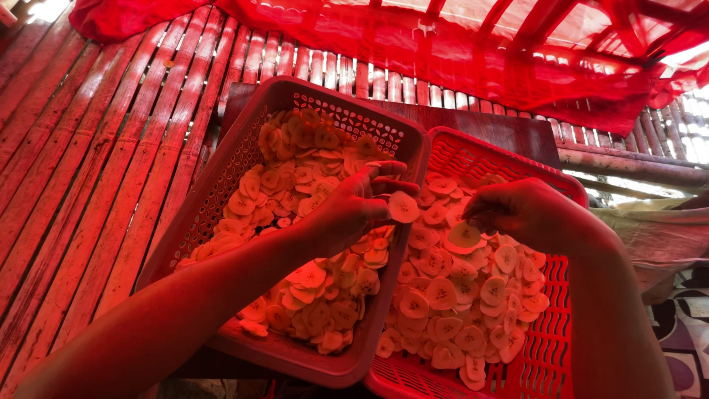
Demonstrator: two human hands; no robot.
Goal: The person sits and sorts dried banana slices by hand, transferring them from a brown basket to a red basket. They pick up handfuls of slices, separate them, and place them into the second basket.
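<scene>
At the far left a slatted bamboo wall (88,148) slopes down, its split canes smooth and ribbed, everything tinted red by the cloth canopy (458,52) stretched overhead. Next comes the left basket (221,185), a rigid plastic crate with perforated sides, tilted and resting partly over the rim of its neighbour; it is heaped with thin, round banana chips (295,192), dry-looking and slightly curled. The left hand (347,210) hovers over the seam between the two crates, its grip nearly closed, thumb and fingertips pinching a single chip (403,207) that stands just above the shared rims. To the right, the right hand (528,214) is cupped over the right basket (554,310), fingers curled loosely about another slice (465,235); how firmly it holds I cannot tell. More chips (450,303) lie in a flatter layer there. The slices look brittle, so a tight pinch could snap one, and a loose one could let it drop between the rims. The tilted crate seems the bigger risk: a nudge from the forearm might slide it and spill its heap onto the dark table (509,133) beneath
</scene>
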